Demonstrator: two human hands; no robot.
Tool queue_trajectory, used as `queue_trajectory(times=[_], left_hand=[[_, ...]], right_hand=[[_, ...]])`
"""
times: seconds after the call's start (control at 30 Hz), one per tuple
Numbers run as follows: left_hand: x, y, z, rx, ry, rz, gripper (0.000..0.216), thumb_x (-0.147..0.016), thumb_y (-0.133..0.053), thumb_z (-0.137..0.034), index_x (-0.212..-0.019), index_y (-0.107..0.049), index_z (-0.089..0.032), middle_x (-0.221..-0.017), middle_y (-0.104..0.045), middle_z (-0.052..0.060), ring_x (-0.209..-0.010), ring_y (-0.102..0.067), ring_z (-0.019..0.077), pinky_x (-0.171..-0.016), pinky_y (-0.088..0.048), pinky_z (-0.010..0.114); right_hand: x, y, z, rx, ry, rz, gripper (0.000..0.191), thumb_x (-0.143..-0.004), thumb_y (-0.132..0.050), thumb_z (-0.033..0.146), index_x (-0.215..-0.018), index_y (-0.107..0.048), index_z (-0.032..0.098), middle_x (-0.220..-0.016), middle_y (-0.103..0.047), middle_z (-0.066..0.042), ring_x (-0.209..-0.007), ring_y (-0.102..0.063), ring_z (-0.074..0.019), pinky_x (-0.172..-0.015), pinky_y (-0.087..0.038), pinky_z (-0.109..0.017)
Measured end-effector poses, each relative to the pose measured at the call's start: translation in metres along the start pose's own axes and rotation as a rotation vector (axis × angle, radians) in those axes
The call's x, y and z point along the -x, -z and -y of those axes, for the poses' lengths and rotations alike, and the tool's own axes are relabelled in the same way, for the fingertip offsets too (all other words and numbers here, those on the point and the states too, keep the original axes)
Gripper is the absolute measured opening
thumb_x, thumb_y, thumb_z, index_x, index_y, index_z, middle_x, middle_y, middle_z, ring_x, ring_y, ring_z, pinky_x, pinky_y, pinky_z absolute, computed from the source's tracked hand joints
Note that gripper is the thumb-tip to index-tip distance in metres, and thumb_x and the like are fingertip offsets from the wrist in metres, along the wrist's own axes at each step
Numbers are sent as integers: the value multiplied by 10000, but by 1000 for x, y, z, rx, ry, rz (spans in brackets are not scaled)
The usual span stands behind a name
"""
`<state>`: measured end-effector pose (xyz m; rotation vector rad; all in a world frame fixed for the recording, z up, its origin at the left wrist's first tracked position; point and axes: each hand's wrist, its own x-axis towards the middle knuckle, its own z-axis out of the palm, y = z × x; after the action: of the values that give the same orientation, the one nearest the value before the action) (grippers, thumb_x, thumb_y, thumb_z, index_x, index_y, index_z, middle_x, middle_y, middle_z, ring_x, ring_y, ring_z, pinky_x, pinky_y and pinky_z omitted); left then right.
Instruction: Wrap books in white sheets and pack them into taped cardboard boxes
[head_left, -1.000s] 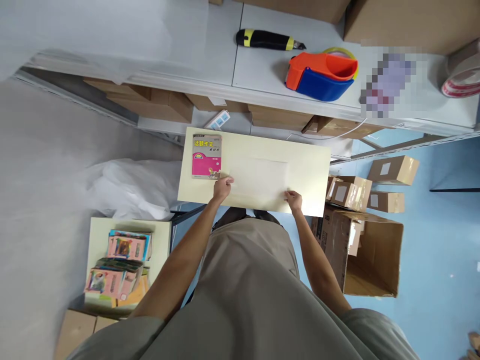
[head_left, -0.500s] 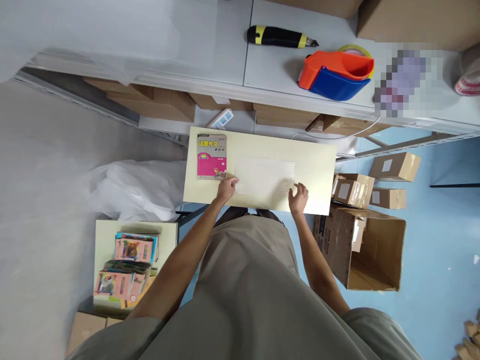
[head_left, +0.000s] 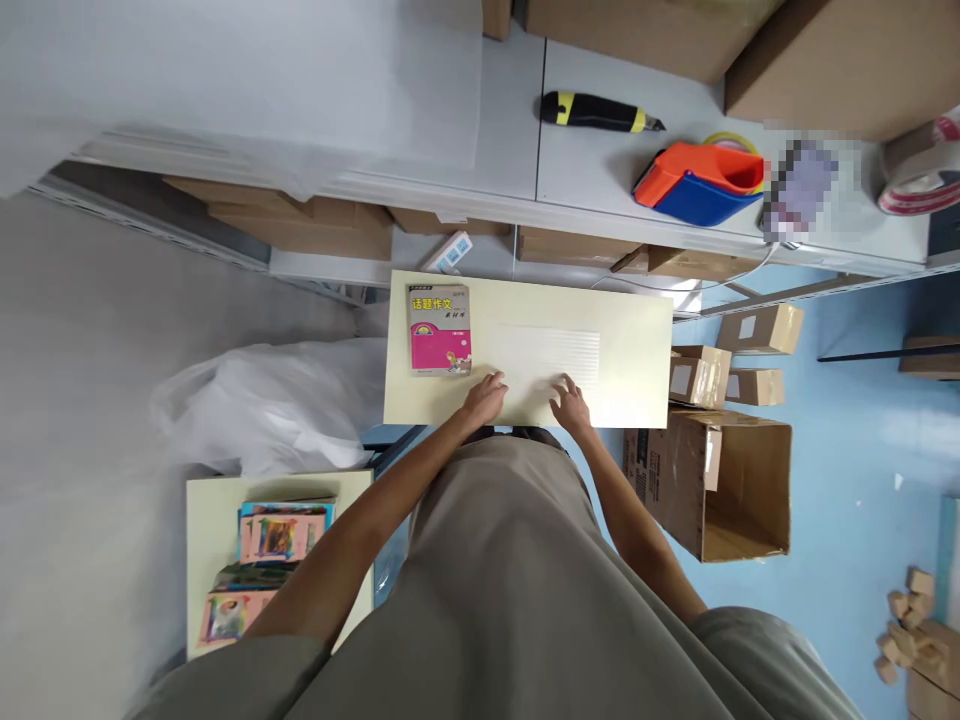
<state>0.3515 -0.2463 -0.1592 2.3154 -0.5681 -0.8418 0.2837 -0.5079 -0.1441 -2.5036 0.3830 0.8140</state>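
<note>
A translucent white ribbed sheet (head_left: 574, 350), perhaps a plastic packing sleeve, lies flat on a small cream table (head_left: 634, 370) in front of my body. My left hand (head_left: 486, 397) rests at the sheet's near left part, its fingers stretched forward and slightly bent. At the near edge, toward the middle, my right hand (head_left: 570, 403) touches the sheet with fingers apart and curved. Left of the sheet lies a pink and grey book (head_left: 440, 335) with yellow title characters, cover up. Neither hand is on the book.
A grey shelf (head_left: 517, 150) beyond the table carries a black and yellow utility knife (head_left: 600, 112), an orange and blue tape dispenser (head_left: 701, 182) and tape rolls (head_left: 922, 180). Stacked books (head_left: 285, 535) sit on a lower left surface. An open carton (head_left: 742, 490) stands right, white plastic (head_left: 277, 400) left.
My hands have come closer together and nearer the table's front edge. My right hand has left the sheet's right edge and moved inward. The camera view has shifted slightly.
</note>
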Motion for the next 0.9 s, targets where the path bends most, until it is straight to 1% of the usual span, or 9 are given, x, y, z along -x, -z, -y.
queue_trajectory(times=[0.13,0.23,0.43,0.53,0.6,0.7,0.77,0.83,0.9], left_hand=[[-5,14,9,67,0,11,314,-897,-694,-161,-1172,-831,-224,-1419,-763,128,-1311,-722,315,-1153,-577,414],[-1,36,30,119,42,-30,326,-998,-616,-214,-1269,-797,-222,-1302,-819,119,-1168,-789,287,-1064,-616,393],[34,90,102,278,354,-463,332,-1017,-584,-208,-1295,-765,-217,-1324,-806,129,-1139,-792,275,-1066,-599,391],[44,107,127,317,545,-508,378,-967,-635,-219,-1331,-733,-189,-1356,-779,158,-1165,-777,289,-1086,-576,395],[44,111,134,423,610,-480,378,-929,-680,-240,-1301,-733,-188,-1294,-800,147,-1155,-776,290,-1062,-571,382],[37,113,135,554,623,-444,231,-915,-701,-293,-1111,-762,-187,-1101,-834,117,-1055,-785,283,-932,-578,340],[31,115,132,576,621,-439,190,-940,-678,-357,-972,-756,-187,-964,-822,102,-961,-778,278,-819,-561,321],[26,117,127,592,616,-440,267,-963,-655,-429,-872,-733,-190,-849,-788,85,-884,-755,267,-736,-523,307],[21,120,118,599,593,-458,326,-964,-657,-483,-817,-711,-196,-789,-756,70,-840,-729,250,-699,-490,296]], right_hand=[[-2,7,29,51,-71,17,569,-1016,-649,232,-1583,-624,194,-1843,-328,-141,-1616,-434,-422,-1253,-500,-601],[-8,5,70,56,22,13,628,-1045,-625,261,-1660,-544,160,-1862,-280,-149,-1643,-408,-411,-1294,-464,-570],[-31,-25,169,30,346,117,641,-1084,-532,268,-1718,-479,188,-1880,-248,-71,-1621,-462,-356,-1286,-495,-484],[-45,-47,203,38,387,190,693,-1067,-538,240,-1749,-421,200,-1879,-254,-81,-1642,-439,-340,-1279,-499,-489],[-52,-60,214,39,373,211,738,-1049,-574,243,-1758,-389,164,-1861,-298,-121,-1697,-344,-343,-1327,-437,-505],[-59,-70,217,28,356,229,771,-1041,-619,291,-1755,-378,128,-1847,-321,-162,-1745,-215,-355,-1384,-336,-532],[-61,-72,214,23,348,258,752,-1050,-629,336,-1734,-410,113,-1856,-286,-180,-1745,-211,-373,-1382,-337,-542],[-64,-71,211,4,339,272,734,-1058,-634,384,-1707,-445,97,-1855,-276,-201,-1735,-235,-396,-1367,-362,-555],[-69,-71,208,-60,343,250,725,-1072,-622,440,-1697,-453,111,-1821,-351,-211,-1715,-289,-401,-1354,-377,-571]])
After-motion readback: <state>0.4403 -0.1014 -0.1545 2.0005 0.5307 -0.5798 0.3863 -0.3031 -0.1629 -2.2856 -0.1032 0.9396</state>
